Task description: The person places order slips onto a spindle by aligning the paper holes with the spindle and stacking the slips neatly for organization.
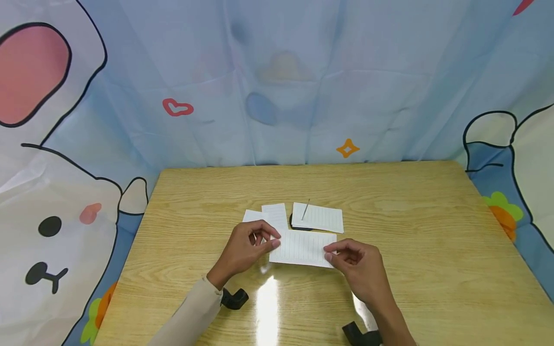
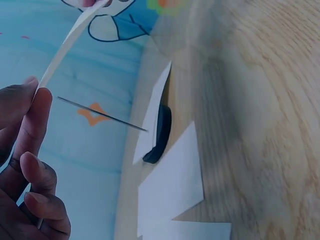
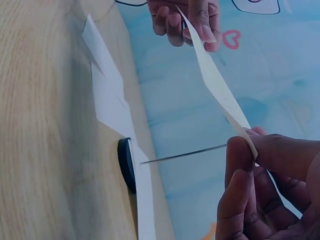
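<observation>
Both hands hold a lined paper slip (image 1: 303,248) up off the table, one at each end. My left hand (image 1: 246,247) pinches its left edge between thumb and index finger. At the opposite edge my right hand (image 1: 361,269) has the same thumb-and-finger pinch. Just beyond stands a bill spike, its thin metal rod (image 2: 102,114) rising from a round black base (image 3: 125,165). Another lined slip (image 1: 324,219) is pierced by the rod and lies over the base. In the right wrist view the held slip (image 3: 215,80) bows slightly and is apart from the rod.
Two overlapping paper slips, one lined (image 1: 274,215) and one partly behind the left hand (image 1: 251,216), lie left of the spike. Under everything is a wooden table (image 1: 433,216). A printed blue curtain (image 1: 281,96) hangs behind its far edge.
</observation>
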